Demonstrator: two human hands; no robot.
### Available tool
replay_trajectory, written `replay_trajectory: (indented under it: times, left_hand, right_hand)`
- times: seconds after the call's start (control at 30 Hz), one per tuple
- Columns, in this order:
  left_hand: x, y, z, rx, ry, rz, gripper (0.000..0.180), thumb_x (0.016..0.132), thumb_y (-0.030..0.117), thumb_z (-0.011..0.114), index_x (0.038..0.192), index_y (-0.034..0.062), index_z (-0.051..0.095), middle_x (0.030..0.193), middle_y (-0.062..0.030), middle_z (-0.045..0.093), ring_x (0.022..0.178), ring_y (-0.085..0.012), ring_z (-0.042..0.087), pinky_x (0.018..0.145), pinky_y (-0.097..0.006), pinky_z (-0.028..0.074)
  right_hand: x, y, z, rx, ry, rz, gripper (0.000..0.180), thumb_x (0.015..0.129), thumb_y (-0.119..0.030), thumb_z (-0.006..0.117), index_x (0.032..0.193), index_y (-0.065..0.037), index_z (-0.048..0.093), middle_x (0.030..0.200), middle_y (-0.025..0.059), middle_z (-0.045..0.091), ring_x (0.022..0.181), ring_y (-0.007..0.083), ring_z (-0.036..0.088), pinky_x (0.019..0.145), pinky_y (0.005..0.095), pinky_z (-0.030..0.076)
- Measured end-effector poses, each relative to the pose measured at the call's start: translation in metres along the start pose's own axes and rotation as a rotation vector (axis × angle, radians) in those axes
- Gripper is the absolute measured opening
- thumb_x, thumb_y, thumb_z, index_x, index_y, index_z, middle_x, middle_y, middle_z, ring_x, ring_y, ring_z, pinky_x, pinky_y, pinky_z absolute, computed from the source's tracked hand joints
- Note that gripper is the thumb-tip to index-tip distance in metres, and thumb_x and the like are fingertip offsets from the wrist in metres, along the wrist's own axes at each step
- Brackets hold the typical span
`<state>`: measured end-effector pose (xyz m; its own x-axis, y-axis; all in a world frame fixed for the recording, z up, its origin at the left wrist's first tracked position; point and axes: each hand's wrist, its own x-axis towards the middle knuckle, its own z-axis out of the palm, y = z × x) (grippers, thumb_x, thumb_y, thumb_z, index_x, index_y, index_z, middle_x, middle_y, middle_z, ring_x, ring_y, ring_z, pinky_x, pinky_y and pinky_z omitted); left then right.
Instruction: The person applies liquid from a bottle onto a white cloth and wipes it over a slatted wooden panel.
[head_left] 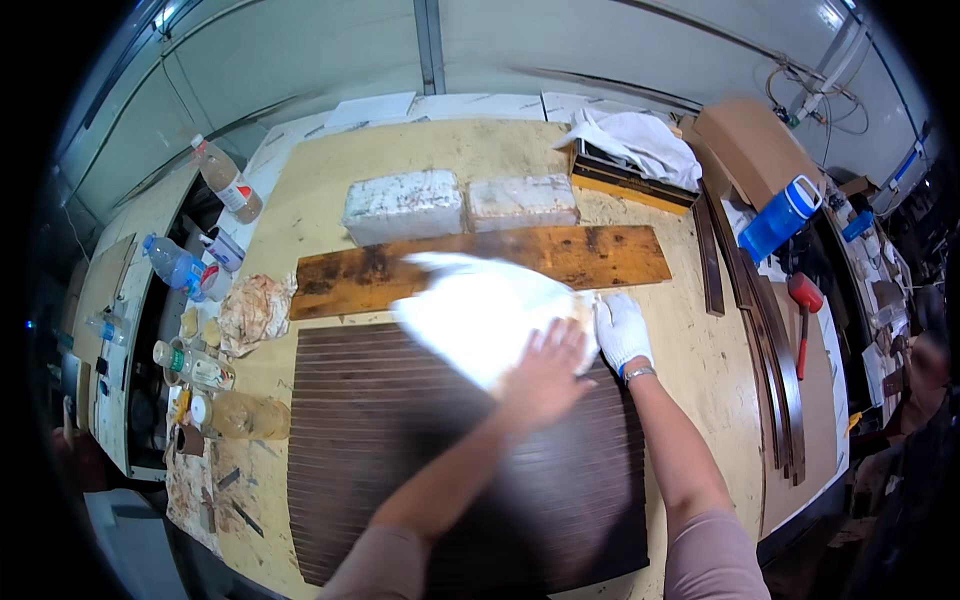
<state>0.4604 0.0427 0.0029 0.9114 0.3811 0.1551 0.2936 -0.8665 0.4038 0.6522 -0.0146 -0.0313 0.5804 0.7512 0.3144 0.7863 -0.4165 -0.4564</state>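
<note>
My bare left hand [548, 368] lies with its fingers spread on a white cloth [480, 305], which is smeared by motion. The cloth lies over the far right part of a dark brown grooved panel [400, 430] and partly over a stained wooden board [350, 275] behind it. Beside the cloth's right edge, my right hand [624, 335] wears a white knit glove and rests near the panel's far right corner. Its fingers point away from me, and their tips are too indistinct to show what they grip.
Two whitish wrapped blocks [405, 205] stand behind the board. A cloth-topped box [640, 170], blue bottle [782, 215], red mallet [804, 300] and dark wooden strips [770, 370] are at right. Several bottles [245, 415] and a stained rag [255, 312] line the left.
</note>
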Motion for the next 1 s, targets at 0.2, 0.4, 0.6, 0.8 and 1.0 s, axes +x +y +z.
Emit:
replay_trajectory:
  times: [0.2, 0.4, 0.6, 0.8, 1.0]
  left_hand:
    - [-0.067, -0.103, -0.052, 0.028, 0.178, -0.363, 0.087, 0.079, 0.034, 0.078, 0.144, -0.0068, 0.037, 0.147, -0.0272, 0.041, 0.138, -0.0395, 0.039, 0.117, -0.045, 0.028]
    - [-0.148, -0.193, -0.094, 0.28, 0.181, -0.75, 0.077, 0.094, 0.034, 0.059, 0.151, -0.0054, 0.026, 0.158, -0.0253, 0.026, 0.146, -0.0397, 0.025, 0.12, -0.047, 0.02]
    - [-0.036, 0.006, 0.006, -0.021, -0.066, 0.007, 0.078, 0.089, 0.035, 0.064, 0.15, -0.0017, 0.032, 0.155, -0.0214, 0.034, 0.145, -0.0361, 0.031, 0.119, -0.046, 0.023]
    - [0.008, -0.004, 0.021, -0.001, -0.032, 0.232, 0.07, 0.087, 0.036, 0.068, 0.146, 0.0077, 0.043, 0.145, -0.0168, 0.048, 0.136, -0.0312, 0.044, 0.109, -0.046, 0.037]
    - [-0.006, 0.006, 0.008, 0.271, -0.25, 0.242, 0.073, 0.089, 0.036, 0.064, 0.15, 0.0072, 0.036, 0.151, -0.0135, 0.042, 0.145, -0.0289, 0.032, 0.119, -0.052, 0.021]
  right_hand:
    - [-0.005, 0.008, -0.008, 0.045, -0.011, 0.061, 0.031, 0.098, -0.027, 0.05, 0.098, 0.0, 0.066, 0.103, 0.0246, 0.063, 0.101, 0.0446, 0.055, 0.092, 0.0502, 0.044]
    - [-0.005, -0.007, -0.007, 0.087, -0.045, 0.106, 0.036, 0.099, -0.029, 0.05, 0.103, 0.001, 0.067, 0.107, 0.0248, 0.064, 0.104, 0.0442, 0.056, 0.093, 0.0485, 0.045]
    - [-0.005, 0.028, 0.005, 0.392, 0.106, 0.203, 0.043, 0.101, -0.037, 0.05, 0.102, 0.003, 0.069, 0.105, 0.0236, 0.069, 0.099, 0.0392, 0.063, 0.091, 0.0422, 0.048]
    - [-0.003, 0.069, 0.006, 0.999, 0.0, 0.425, 0.049, 0.106, -0.037, 0.039, 0.108, 0.0, 0.072, 0.106, 0.0078, 0.072, 0.101, 0.0213, 0.064, 0.094, 0.0335, 0.047]
    - [-0.012, 0.06, 0.006, 1.297, -0.11, 0.533, 0.054, 0.108, -0.038, 0.032, 0.111, -0.001, 0.071, 0.11, 0.0098, 0.071, 0.103, 0.0198, 0.064, 0.095, 0.0334, 0.048]
